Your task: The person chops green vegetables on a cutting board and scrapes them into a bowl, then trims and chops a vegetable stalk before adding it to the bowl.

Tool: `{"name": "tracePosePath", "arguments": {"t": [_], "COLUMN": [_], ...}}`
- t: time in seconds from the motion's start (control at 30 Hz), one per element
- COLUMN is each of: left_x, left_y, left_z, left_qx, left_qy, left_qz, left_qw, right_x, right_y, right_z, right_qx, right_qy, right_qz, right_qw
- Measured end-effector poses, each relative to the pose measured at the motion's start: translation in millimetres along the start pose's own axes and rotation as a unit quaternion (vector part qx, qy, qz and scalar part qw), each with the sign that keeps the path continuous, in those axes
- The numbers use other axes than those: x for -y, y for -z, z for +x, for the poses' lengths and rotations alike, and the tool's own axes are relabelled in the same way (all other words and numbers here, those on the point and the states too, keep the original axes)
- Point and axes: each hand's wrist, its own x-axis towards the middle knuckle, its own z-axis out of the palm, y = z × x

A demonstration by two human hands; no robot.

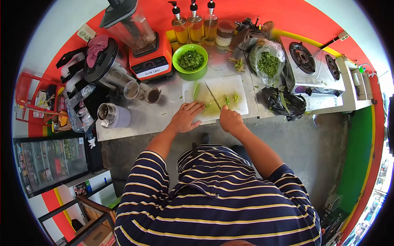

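My right hand is wrapped round the handle of a knife, whose blade slants up and left across the white cutting board. My left hand rests at the board's near left edge, fingers stretched out and thumb apart, with nothing visible in it. Pale green vegetable scraps lie between the two hands. Above my left fingers is a longer green piece. To the right of the blade are small green stem bunches.
Behind the board stands a green bowl of chopped greens, beside an orange blender. A plastic bag of greens, a black plastic bag and a gas stove are on the right. Glass cups stand left.
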Motion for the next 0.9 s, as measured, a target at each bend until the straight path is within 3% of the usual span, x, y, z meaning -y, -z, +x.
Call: {"name": "tracePosePath", "arguments": {"t": [0.17, 0.27, 0.43, 0.53, 0.67, 0.9], "left_x": [3, 6, 3, 0, -7, -9], "left_y": [1, 1, -1, -4, -8, -6], "left_z": [1, 2, 0, 0, -1, -2], "left_qx": [0.001, 0.004, 0.014, 0.008, -0.005, 0.009], "left_qy": [0.007, 0.008, 0.014, 0.02, 0.034, 0.038], "left_qz": [-0.005, -0.004, 0.007, -0.009, 0.009, 0.038], "left_qw": [1.0, 1.0, 1.0, 1.0, 0.999, 0.999], "right_x": [10, 8, 16, 23, 14, 9], "right_y": [-29, -30, 2, -10, -29, 21], "right_z": [-11, 1, 1, -14, -11, -1], "right_qx": [0.012, -0.005, 0.043, 0.047, 0.049, 0.086], "right_qy": [-0.016, -0.017, -0.028, -0.041, -0.027, 0.011], "right_qz": [-0.021, -0.014, 0.014, 0.081, 0.056, 0.051], "right_qw": [1.0, 1.0, 0.999, 0.995, 0.997, 0.995]}}
